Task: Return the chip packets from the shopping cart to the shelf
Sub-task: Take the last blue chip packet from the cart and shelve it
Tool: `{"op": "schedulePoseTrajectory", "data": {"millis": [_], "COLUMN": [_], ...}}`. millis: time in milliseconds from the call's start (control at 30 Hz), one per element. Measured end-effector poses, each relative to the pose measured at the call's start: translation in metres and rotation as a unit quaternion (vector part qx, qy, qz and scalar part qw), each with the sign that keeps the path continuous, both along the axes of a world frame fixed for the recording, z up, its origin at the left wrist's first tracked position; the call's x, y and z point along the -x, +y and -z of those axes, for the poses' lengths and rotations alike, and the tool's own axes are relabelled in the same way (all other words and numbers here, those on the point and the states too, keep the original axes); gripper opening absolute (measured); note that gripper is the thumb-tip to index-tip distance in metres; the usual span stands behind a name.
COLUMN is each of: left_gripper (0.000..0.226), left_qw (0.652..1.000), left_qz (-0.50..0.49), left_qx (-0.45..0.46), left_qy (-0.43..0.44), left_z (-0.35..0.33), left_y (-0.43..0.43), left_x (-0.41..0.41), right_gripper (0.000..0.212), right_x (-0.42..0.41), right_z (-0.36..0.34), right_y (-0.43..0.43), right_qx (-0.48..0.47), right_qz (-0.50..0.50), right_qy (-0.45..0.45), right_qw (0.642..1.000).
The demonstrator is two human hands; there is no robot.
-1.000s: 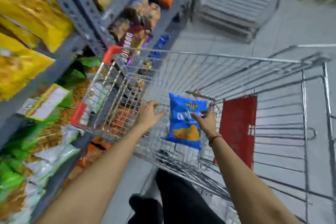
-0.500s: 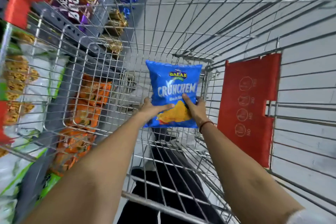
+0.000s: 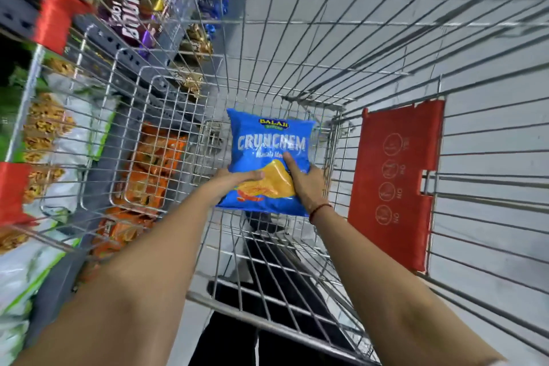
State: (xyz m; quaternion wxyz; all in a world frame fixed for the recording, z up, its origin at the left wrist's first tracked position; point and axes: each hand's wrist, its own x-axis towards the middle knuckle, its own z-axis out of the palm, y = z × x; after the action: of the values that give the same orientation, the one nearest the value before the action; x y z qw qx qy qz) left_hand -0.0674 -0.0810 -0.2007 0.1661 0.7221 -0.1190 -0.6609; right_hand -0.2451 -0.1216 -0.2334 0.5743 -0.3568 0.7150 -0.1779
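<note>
Hands grip one blue foil chip packet [image 3: 269, 157] inside the silver wire shopping cart [image 3: 386, 74]. The left hand [image 3: 234, 183] clamps the packet's lower left edge, thumb lying across the printed face; the right hand [image 3: 303, 180] pinches its lower right edge, thumb pressed near the lettering. Both are closed on the packet, which stands roughly upright near the cart's centre, its lower edge low in the basket. Whether that edge rests on the basket floor cannot be told.

Recommended handling, as a judgement: lift straight up to clear the cart rim before swinging toward the grey metal shelf [image 3: 154, 92] at 9 o'clock. Keep pressure on the sealed edges rather than the middle, since the bag appears air-filled and its contents would crush. One hand should suffice for placement.

Contents: the cart shows no other packet in the visible basket area; a red plastic flap [image 3: 395, 184] hangs on its wall at 3 o'clock. The shelf, seen through the wire, holds orange snack packets [image 3: 148, 169] at 9 o'clock, white-and-green bags [image 3: 59, 140] further left, and purple biscuit packs [image 3: 133, 0] at 11 o'clock.
</note>
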Motion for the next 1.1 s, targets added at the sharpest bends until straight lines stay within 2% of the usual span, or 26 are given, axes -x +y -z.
{"op": "schedulePoseTrajectory", "data": {"millis": [67, 100, 200, 333, 533, 600, 667, 800, 933, 1033, 1100], "left_gripper": [0.13, 0.128, 0.099, 0.103, 0.073, 0.051, 0.045, 0.048, 0.044, 0.062, 0.064], "left_qw": [1.0, 0.999, 0.995, 0.984, 0.936, 0.911, 0.882, 0.816, 0.743, 0.694, 0.655], "left_qz": [-0.009, -0.02, -0.043, -0.071, -0.159, -0.182, -0.193, -0.208, -0.212, -0.233, -0.245], "left_qx": [0.014, 0.028, 0.086, 0.158, 0.284, 0.33, 0.38, 0.475, 0.546, 0.585, 0.612], "left_qy": [0.014, 0.017, 0.002, -0.044, -0.136, -0.168, -0.202, -0.256, -0.322, -0.348, -0.369], "left_z": [-0.015, -0.025, -0.058, -0.107, -0.193, -0.229, -0.271, -0.361, -0.447, -0.503, -0.536], "left_y": [0.005, 0.008, 0.014, 0.019, 0.04, 0.047, 0.055, 0.082, 0.124, 0.164, 0.194], "left_x": [-0.014, -0.02, -0.04, -0.067, -0.102, -0.112, -0.12, -0.134, -0.152, -0.165, -0.171], "right_gripper": [0.041, 0.037, 0.039, 0.028, 0.025, 0.024, 0.024, 0.017, 0.011, 0.011, 0.016], "right_x": [-0.013, -0.021, -0.044, -0.072, -0.115, -0.129, -0.143, -0.172, -0.206, -0.231, -0.245], "right_z": [-0.019, -0.029, -0.064, -0.116, -0.212, -0.248, -0.285, -0.366, -0.451, -0.514, -0.552], "right_y": [0.001, 0.0, -0.004, -0.007, 0.0, 0.003, 0.006, 0.02, 0.041, 0.067, 0.089], "right_qx": [0.028, 0.047, 0.092, 0.152, 0.249, 0.273, 0.307, 0.391, 0.46, 0.497, 0.514], "right_qz": [-0.008, -0.016, -0.029, -0.037, -0.065, -0.065, -0.067, -0.083, -0.108, -0.135, -0.16], "right_qy": [-0.018, -0.018, -0.044, -0.116, -0.19, -0.22, -0.247, -0.303, -0.387, -0.441, -0.473], "right_qw": [0.999, 0.999, 0.994, 0.981, 0.948, 0.934, 0.917, 0.865, 0.792, 0.735, 0.697]}}
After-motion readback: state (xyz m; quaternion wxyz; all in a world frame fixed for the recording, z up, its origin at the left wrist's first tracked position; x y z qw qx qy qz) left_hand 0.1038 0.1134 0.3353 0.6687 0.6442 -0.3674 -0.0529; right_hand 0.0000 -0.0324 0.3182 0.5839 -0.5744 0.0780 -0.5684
